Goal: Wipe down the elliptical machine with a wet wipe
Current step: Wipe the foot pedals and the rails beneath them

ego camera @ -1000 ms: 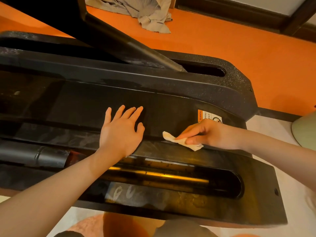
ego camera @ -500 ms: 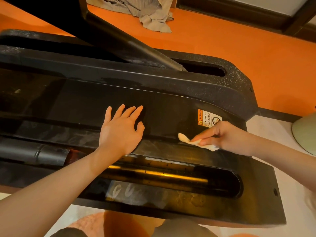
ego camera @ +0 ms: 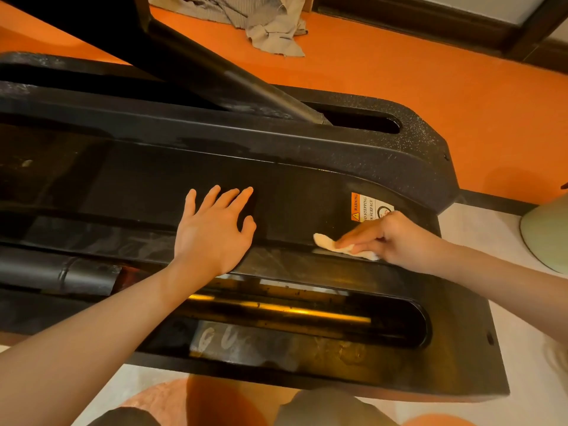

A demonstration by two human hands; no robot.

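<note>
The black elliptical machine base fills the view, with a long slot showing a yellow rail. My left hand lies flat on the smooth middle panel, fingers spread. My right hand pinches a crumpled white wet wipe and presses it onto the ridge just below an orange-and-white warning sticker, whose lower right corner my knuckles cover.
A dusty black arm slants out of the far slot. A heap of beige cloth lies on the orange floor behind. A pale green rounded object sits at the right edge, on white flooring.
My right hand has slid the wipe to the right along the ridge, up to the warning sticker. My left hand has stayed in place.
</note>
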